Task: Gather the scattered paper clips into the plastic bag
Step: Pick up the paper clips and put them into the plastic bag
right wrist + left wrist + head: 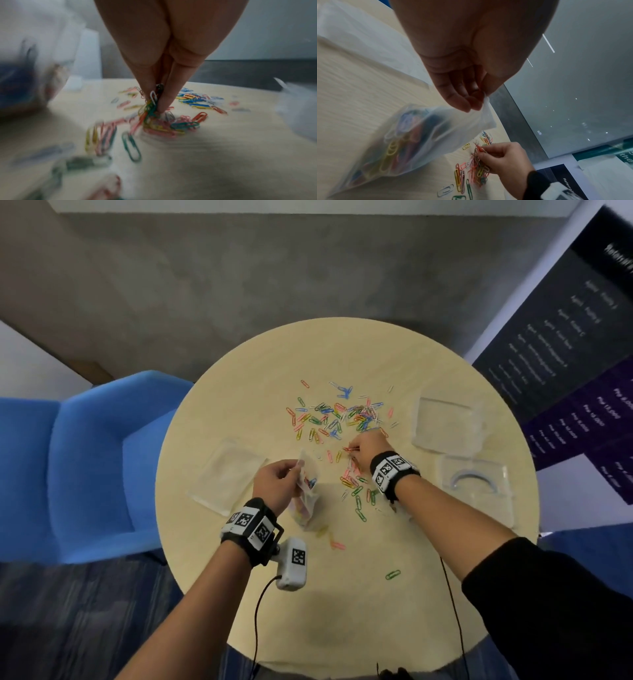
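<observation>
Coloured paper clips point(337, 416) lie scattered over the middle of a round beige table point(342, 594). My left hand point(277, 479) pinches the top edge of a clear plastic bag point(306, 494) that hangs down with several clips inside; the left wrist view shows the bag point(412, 142) and the pinching fingertips point(476, 104). My right hand point(368, 445) pinches a bunch of clips point(150, 105) just above a small heap point(169, 124) on the table, to the right of the bag.
Three flat clear plastic packets lie on the table: one at the left point(227, 475), two at the right point(447, 424) point(478, 486). A blue chair point(96, 460) stands left of the table. Stray clips point(393, 574) lie near the front edge. A dark poster point(565, 337) stands at the right.
</observation>
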